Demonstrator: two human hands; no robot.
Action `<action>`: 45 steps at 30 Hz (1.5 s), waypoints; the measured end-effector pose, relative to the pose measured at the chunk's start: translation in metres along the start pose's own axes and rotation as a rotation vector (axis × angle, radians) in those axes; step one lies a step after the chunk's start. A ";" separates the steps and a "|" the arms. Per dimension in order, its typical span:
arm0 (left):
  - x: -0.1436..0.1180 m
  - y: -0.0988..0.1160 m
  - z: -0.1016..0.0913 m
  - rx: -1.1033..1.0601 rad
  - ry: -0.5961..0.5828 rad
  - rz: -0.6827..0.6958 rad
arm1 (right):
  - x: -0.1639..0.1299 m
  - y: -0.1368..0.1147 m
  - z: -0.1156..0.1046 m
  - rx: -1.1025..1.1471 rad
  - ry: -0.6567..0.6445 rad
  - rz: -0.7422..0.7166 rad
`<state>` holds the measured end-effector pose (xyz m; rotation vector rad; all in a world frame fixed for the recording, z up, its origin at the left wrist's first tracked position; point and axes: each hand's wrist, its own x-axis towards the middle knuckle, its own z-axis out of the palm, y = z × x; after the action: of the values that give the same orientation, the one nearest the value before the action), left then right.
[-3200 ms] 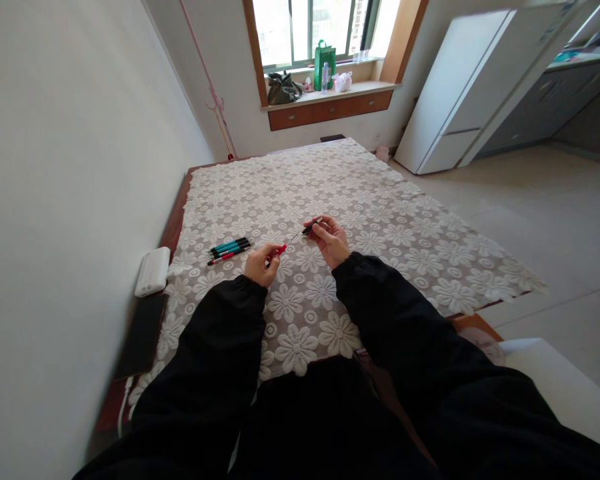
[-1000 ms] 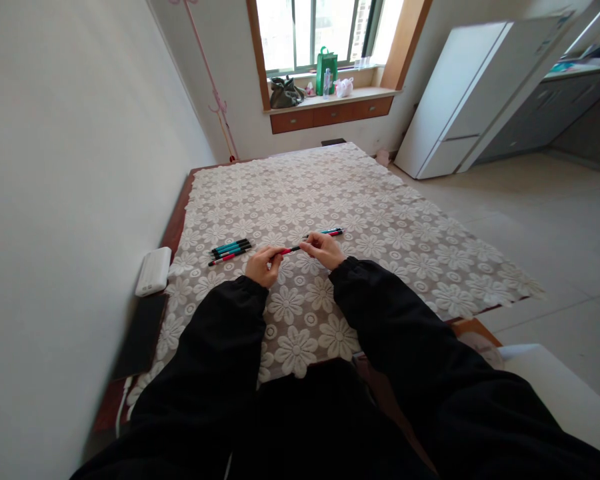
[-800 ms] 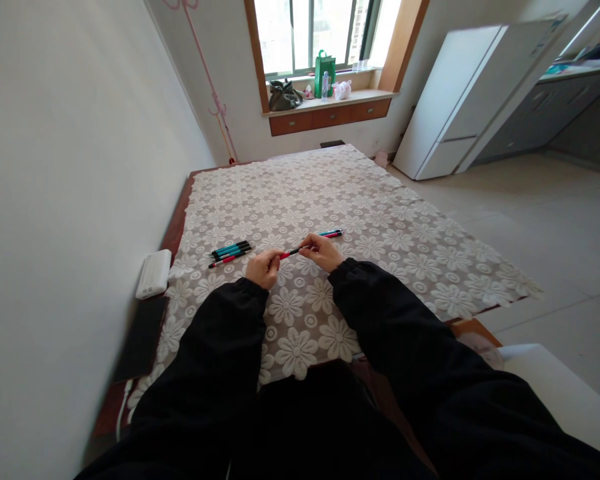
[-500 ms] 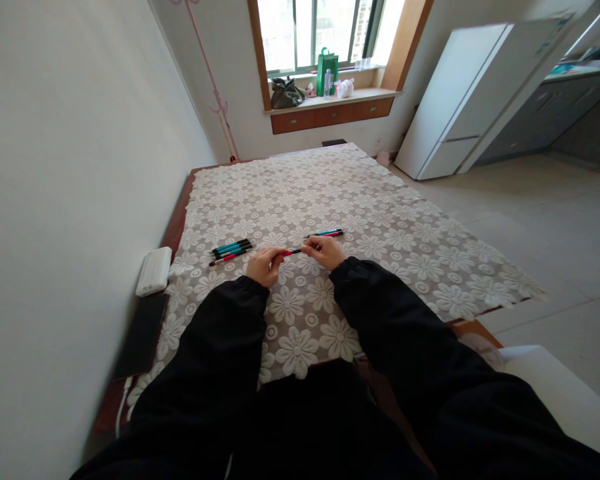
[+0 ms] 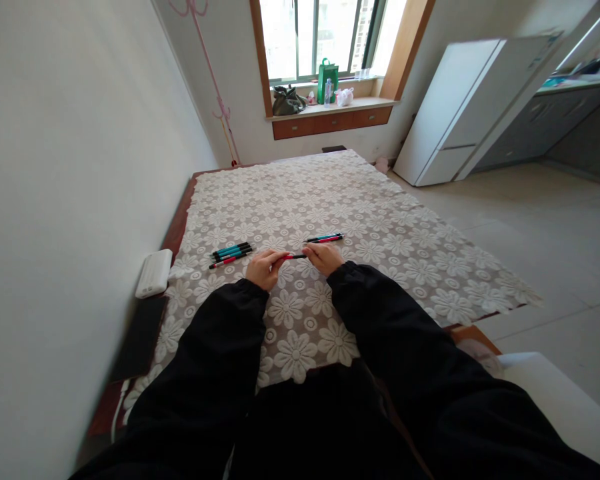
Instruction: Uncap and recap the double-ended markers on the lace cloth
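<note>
Pen [image 5: 295, 257], red and black, its ends in the pinch of left hand [image 5: 263, 268] and right hand [image 5: 325, 258] over tablecloth [image 5: 287, 307].

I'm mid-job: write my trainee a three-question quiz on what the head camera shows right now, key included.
1. What spans the gap between the left hand and the right hand?
2. True or false: the pen group beside the left hand includes a partly red pen.
3. Where is the green bag? A) on the tablecloth; B) on the windowsill; C) on the fridge.

Key:
1. A red-and-black pen.
2. True.
3. B.
</note>
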<state>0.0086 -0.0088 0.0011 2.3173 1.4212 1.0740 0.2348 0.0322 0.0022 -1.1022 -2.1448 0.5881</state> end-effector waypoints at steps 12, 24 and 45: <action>0.000 0.001 -0.001 -0.005 0.047 -0.027 | -0.001 -0.003 -0.001 -0.151 -0.019 -0.124; 0.003 0.003 -0.003 0.023 0.193 -0.090 | -0.001 -0.003 -0.002 -0.258 -0.048 -0.037; 0.004 -0.013 0.002 -0.348 0.379 -0.333 | 0.001 0.001 0.000 0.092 -0.022 0.011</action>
<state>0.0020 0.0011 -0.0049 1.6282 1.5237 1.5580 0.2349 0.0332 0.0022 -1.0626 -2.1100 0.6992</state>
